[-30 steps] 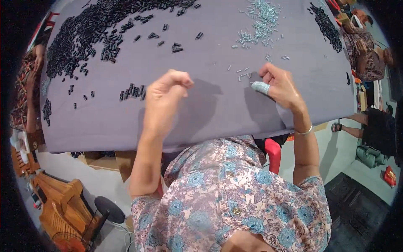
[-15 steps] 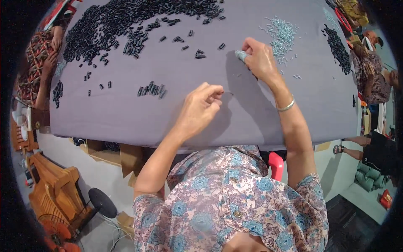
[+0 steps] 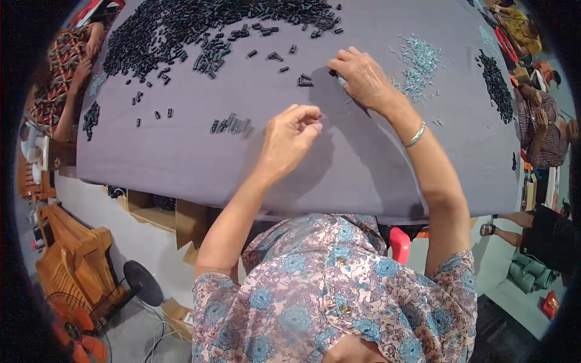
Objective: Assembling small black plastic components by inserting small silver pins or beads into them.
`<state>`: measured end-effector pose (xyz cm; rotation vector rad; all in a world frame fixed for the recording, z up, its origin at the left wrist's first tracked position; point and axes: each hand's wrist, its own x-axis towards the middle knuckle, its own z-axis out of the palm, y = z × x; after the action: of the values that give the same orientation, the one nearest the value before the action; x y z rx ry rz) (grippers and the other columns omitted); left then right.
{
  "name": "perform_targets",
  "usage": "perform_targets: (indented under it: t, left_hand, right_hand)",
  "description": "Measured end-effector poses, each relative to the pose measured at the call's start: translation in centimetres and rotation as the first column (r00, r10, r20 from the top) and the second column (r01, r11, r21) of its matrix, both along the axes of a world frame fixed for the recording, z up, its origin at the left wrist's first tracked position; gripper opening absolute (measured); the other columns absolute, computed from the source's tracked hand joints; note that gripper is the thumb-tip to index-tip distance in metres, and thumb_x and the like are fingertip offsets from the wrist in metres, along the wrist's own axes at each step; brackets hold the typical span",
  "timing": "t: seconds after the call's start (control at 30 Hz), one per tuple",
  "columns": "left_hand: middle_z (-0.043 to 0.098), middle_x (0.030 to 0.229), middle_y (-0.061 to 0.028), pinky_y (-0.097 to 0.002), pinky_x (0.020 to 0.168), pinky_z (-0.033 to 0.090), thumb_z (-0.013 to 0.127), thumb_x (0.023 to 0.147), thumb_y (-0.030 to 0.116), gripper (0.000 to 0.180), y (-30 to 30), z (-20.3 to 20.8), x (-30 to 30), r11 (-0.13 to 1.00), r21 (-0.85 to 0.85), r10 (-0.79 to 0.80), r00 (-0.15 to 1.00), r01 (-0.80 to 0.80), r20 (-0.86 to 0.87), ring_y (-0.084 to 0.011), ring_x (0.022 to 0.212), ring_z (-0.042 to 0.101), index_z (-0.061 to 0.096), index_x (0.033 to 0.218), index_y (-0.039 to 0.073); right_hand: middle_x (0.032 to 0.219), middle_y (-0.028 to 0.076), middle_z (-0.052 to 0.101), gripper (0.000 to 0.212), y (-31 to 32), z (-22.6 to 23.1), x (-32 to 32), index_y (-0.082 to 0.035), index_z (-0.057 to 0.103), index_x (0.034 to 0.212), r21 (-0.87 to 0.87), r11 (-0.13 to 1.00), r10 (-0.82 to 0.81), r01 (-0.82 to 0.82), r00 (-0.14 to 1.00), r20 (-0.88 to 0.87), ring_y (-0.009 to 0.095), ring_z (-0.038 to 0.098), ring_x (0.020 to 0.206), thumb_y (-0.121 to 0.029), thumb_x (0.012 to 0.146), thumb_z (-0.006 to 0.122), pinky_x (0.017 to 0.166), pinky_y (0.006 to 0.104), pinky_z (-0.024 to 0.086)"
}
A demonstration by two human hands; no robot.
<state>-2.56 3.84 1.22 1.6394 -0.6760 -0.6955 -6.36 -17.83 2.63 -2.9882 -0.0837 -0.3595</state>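
Note:
My right hand (image 3: 360,78) reaches over the table, fingers bent down and closed at a small black tube-like piece (image 3: 332,72). A pale blue covering (image 3: 342,80) shows on its thumb. Closer to me and to the left, my left hand (image 3: 289,138) is held above the cloth, thumb and fingers curled together; what they hold, if anything, is too small to make out. Left of it lies a short row of black pieces (image 3: 230,124), blurred. A scattered heap of small pale blue pieces (image 3: 422,68) is right of my right hand.
A large heap of black pieces (image 3: 151,42) covers the far left of the grey tablecloth (image 3: 363,175). More black pieces (image 3: 497,88) lie at the right edge. Other people sit at both sides. A cardboard box (image 3: 151,212) and a fan (image 3: 143,283) stand below at left.
My right hand has moved left and slightly farther away, onto a lone black piece. My left hand has risen slightly. The whole view has shifted a little.

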Motion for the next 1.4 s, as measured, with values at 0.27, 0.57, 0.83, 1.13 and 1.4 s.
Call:
perform_targets:
  t: [0.27,0.57,0.83,1.13,1.4]
  left_hand:
    - [0.058,0.085,-0.0037,-0.0211,0.060,0.051,0.059,0.083,0.002,0.020,-3.2,0.3,0.9,0.955,-0.248,0.094,0.961,-0.161,-0.260,-0.0069,0.072,0.057,0.058,0.103,0.000]
    - [0.064,0.087,-0.0027,-0.0215,0.059,0.049,0.062,0.083,0.005,0.017,-4.7,0.3,0.7,0.956,-0.288,-0.003,0.976,-0.061,-0.216,-0.0066,0.076,0.058,0.063,0.099,0.000]
    - [0.062,0.077,-0.0019,-0.0199,0.056,0.047,0.059,0.085,0.005,0.014,-4.5,-1.1,0.8,0.964,-0.264,-0.004,0.990,-0.033,-0.139,-0.0072,0.068,0.058,0.065,0.097,0.002]
    - [0.058,0.078,-0.0039,-0.0203,0.055,0.045,0.052,0.091,0.010,0.017,-3.6,-0.3,1.7,0.970,-0.243,-0.092,0.924,-0.001,-0.372,-0.0086,0.062,0.054,0.059,0.102,-0.001]
    - [0.062,0.089,-0.0068,-0.0218,0.059,0.049,0.056,0.090,0.009,0.018,-3.6,-0.8,1.6,0.950,-0.312,-0.171,0.881,0.029,-0.441,-0.0101,0.074,0.060,0.058,0.104,-0.002]
  right_hand:
    - [0.076,0.010,0.056,0.026,1.5,0.7,-1.6,-0.001,0.059,0.087,0.383,0.923,-0.106,0.023,0.975,0.197,0.025,0.056,0.067,0.007,0.063,0.055,0.062,0.0333,0.047]
    - [0.073,0.008,0.056,0.018,3.8,1.7,-4.3,-0.003,0.060,0.086,0.367,0.930,-0.093,-0.037,0.939,0.332,0.021,0.056,0.062,0.000,0.068,0.062,0.057,0.0309,0.048]
    - [0.081,0.007,0.061,0.017,3.4,1.1,-5.3,-0.003,0.061,0.090,0.667,0.744,-0.229,0.038,0.952,0.201,0.019,0.060,0.073,0.003,0.074,0.059,0.065,0.0294,0.049]
    - [0.087,0.009,0.062,0.015,1.2,0.8,-6.2,-0.003,0.060,0.094,0.555,0.813,-0.204,0.178,0.979,-0.016,0.019,0.060,0.077,-0.002,0.079,0.061,0.069,0.0287,0.048]
    - [0.083,0.014,0.056,0.021,1.5,-0.3,-5.4,-0.002,0.057,0.091,0.372,0.922,-0.107,0.102,0.994,-0.009,0.036,0.055,0.078,0.005,0.072,0.050,0.068,0.0400,0.045]
